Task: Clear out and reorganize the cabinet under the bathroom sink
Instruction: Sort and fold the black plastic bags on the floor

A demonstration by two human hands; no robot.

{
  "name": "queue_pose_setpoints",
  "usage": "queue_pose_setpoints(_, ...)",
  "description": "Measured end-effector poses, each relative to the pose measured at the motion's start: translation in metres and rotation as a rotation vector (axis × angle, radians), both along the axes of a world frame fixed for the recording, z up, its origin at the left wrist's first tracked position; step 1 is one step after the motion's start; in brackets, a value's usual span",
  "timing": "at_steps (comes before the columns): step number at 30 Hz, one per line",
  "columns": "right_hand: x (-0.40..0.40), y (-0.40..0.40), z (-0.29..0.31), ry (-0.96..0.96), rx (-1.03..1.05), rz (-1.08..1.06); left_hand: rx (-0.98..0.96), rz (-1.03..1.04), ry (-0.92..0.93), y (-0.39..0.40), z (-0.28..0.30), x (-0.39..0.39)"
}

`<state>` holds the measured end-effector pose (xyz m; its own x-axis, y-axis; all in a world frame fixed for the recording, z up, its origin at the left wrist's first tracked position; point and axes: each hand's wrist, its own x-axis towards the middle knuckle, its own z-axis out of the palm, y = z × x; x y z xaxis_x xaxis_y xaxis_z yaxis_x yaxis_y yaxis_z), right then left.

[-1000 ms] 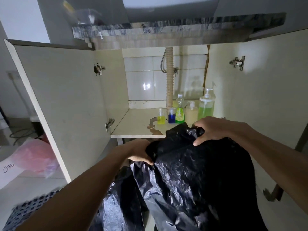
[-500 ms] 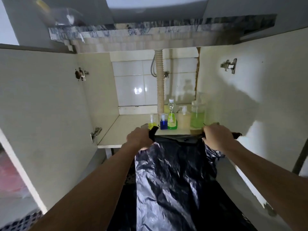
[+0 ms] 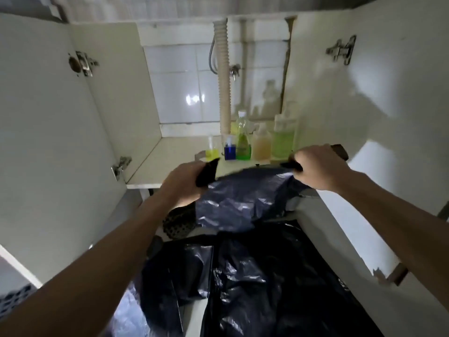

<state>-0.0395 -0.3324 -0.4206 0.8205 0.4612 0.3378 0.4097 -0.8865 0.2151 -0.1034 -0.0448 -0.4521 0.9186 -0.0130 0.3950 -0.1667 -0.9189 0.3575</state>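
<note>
A black plastic bag [image 3: 243, 203] is stretched wide in front of the open cabinet [image 3: 170, 152]. My left hand [image 3: 184, 183] grips its left top corner and my right hand [image 3: 318, 166] grips its right top corner. The rest of the bag hangs down crumpled below my arms. On the cabinet floor behind the bag stand several bottles: a small yellow one [image 3: 211, 152], a small blue one [image 3: 229, 149], a green one [image 3: 243, 139], a beige one [image 3: 261, 144] and a large green pump bottle [image 3: 283, 139].
A ribbed drain pipe [image 3: 224, 76] runs down at the cabinet's back, in front of white tiles. Both cabinet doors stand open, the left door [image 3: 48, 142] and the right door [image 3: 388, 105], with metal hinges. A patterned mat [image 3: 177, 222] lies under the bag.
My hands have moved apart and pulled the bag's top edge wide. The view has moved closer to the cabinet and lower.
</note>
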Motion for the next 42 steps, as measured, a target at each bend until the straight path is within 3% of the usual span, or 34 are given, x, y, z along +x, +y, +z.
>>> queue_pose_setpoints(5, -0.029, -0.006, -0.026, 0.674, -0.326, -0.083, 0.324, -0.292, 0.407, -0.022, -0.052, -0.026)
queue_pose_setpoints(7, -0.035, -0.002, -0.060, 0.850, -0.454, -0.109, 0.446, -0.349, 0.525, -0.032, -0.088, -0.029)
queue_pose_setpoints(10, -0.031, -0.006, -0.129, 0.944, -0.499, -0.123, 0.544, -0.337, 0.702, -0.041, -0.137, -0.030)
queue_pose_setpoints(13, -0.038, -0.012, -0.191, 0.867, -0.483, -0.152, 0.640, -0.336, 0.819, -0.048, -0.175, -0.035)
queue_pose_setpoints(19, -0.076, -0.028, -0.269, 1.018, -0.546, -0.215, 0.697, -0.355, 0.934, -0.069, -0.233, -0.047)
queue_pose_setpoints(24, -0.072, -0.018, -0.267, 1.431, -0.748, -0.346, 0.629, -0.411, 1.183, -0.074, -0.254, -0.044)
queue_pose_setpoints(26, -0.058, -0.005, -0.259, 1.407, -0.597, -0.283, 0.538, -0.418, 1.237, -0.068, -0.248, -0.037)
queue_pose_setpoints(29, -0.027, 0.032, -0.234, 1.301, -0.293, -0.207, 0.398, -0.314, 1.175, -0.040, -0.207, -0.014)
queue_pose_setpoints(32, -0.002, 0.095, -0.200, 1.230, -0.015, -0.023, 0.304, -0.077, 1.006, 0.020, -0.151, 0.010)
queue_pose_setpoints(35, -0.003, 0.162, -0.194, 1.061, 0.310, 0.116, 0.259, 0.183, 0.856, 0.085, -0.132, 0.008)
queue_pose_setpoints(39, -0.041, 0.241, -0.218, 1.104, 0.402, 0.165, 0.113, 0.364, 0.854, 0.140, -0.156, -0.029)
queue_pose_setpoints(42, -0.071, 0.269, -0.257, 1.224, 0.381, 0.086, 0.040, 0.376, 0.953, 0.166, -0.174, -0.047)
